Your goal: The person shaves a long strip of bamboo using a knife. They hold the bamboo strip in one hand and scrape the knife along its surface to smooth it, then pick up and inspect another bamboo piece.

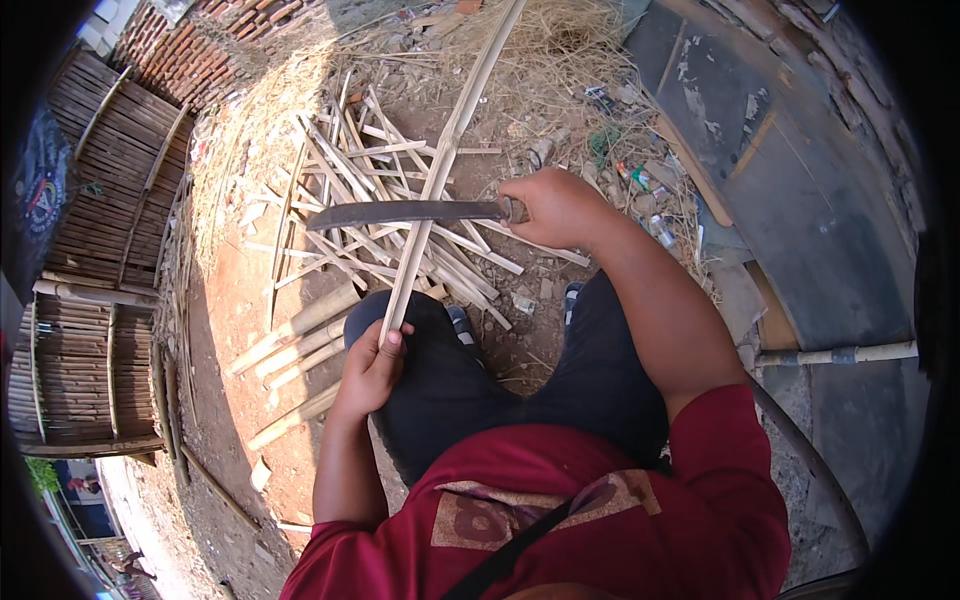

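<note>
My left hand [372, 372] is closed round the near end of a long split bamboo strip [440, 165], just above my left knee. The strip slants away from me, up and to the right, past the top of the picture. In my right hand [555, 210] I grip the handle of a machete [400, 212]. Its dark blade points left and lies across the strip, though I cannot tell whether it touches. Beyond my knees, on the ground, a loose heap of split bamboo pieces [345, 165] spreads out below the blade.
Several thicker bamboo lengths [300, 345] lie on the dirt left of my left knee. Slatted bamboo panels [120, 180] stand at the far left. Dark boards [800, 200] are on the right. Dry straw [565, 40] and litter lie at the back, near a brick pile [190, 50].
</note>
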{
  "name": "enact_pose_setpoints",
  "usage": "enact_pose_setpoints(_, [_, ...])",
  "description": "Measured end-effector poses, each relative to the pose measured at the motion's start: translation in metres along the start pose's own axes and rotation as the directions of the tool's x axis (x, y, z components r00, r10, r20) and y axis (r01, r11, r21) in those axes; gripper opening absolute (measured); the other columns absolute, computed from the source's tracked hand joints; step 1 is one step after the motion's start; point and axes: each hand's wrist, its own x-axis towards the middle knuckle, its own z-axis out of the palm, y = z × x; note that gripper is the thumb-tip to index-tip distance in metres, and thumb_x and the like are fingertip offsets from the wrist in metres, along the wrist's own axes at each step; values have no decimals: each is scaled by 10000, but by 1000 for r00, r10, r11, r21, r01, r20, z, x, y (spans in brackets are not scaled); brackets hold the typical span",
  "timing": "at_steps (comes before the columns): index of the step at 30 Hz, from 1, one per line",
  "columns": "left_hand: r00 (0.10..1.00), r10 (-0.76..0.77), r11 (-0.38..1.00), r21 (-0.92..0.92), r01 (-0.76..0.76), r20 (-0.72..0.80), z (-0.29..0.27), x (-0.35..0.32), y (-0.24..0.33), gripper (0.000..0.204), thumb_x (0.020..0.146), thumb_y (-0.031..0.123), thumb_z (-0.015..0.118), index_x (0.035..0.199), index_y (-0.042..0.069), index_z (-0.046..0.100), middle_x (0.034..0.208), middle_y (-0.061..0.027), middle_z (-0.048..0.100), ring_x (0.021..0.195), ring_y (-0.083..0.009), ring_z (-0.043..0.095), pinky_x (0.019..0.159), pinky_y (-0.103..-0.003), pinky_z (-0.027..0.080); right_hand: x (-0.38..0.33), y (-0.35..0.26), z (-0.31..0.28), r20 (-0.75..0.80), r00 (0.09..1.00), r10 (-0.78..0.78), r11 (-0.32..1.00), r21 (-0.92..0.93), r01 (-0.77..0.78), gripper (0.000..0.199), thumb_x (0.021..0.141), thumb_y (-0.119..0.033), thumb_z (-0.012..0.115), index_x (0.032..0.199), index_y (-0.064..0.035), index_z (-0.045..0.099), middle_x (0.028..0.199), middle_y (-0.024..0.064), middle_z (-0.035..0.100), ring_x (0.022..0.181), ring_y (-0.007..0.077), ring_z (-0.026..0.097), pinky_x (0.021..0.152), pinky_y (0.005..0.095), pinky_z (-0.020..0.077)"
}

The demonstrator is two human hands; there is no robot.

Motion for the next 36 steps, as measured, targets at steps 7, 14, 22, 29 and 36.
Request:
enact_pose_setpoints(7, [995,90,960,271,-74,-46,7,-3,4,317,1081,319,524,1123,28,641,728,56,485,644,-33,418,580,-218,365,9,33,-22,-38,956,291,901,346,-261,434,814,-320,783,1140,-48,691,882,189,707,850,325,701,760,426,536])
enact_pose_setpoints(14, [999,39,976,216,-33,-22,7,-4,8,326,1078,318,530,1155,19,634,729,60,485,635,-28,420,569,-217,361,-5,13,-6,-18,999,48,995,84,-47,410,821,-314,784,1116,-43,696,870,200,695,825,346,690,748,442,529])
enact_pose_setpoints(22, [999,-43,976,215,39,13,-6,-41,9,348,1081,340,517,1179,25,630,748,72,487,620,-23,411,559,-209,343,7,64,-14,-86,915,394,744,614,-263,405,855,-304,801,1094,-10,656,732,89,630,651,168,637,595,349,504])
enact_pose_setpoints(29, [1000,-2,951,309,-7,27,9,-63,-7,364,1069,357,539,1207,29,619,777,65,512,649,-35,442,590,-208,366,-4,27,-14,-89,967,239,107,992,64,226,913,-222,764,981,-57,627,677,-11,543,562,91,543,541,270,448])
enact_pose_setpoints(36, [947,-128,989,105,101,294,13,-56,27,375,1068,331,538,1300,37,534,922,-35,630,767,-108,611,687,-240,487,0,8,-3,-94,979,179,214,975,54,173,926,-171,745,994,-41,653,685,-8,559,597,85,566,559,255,448])
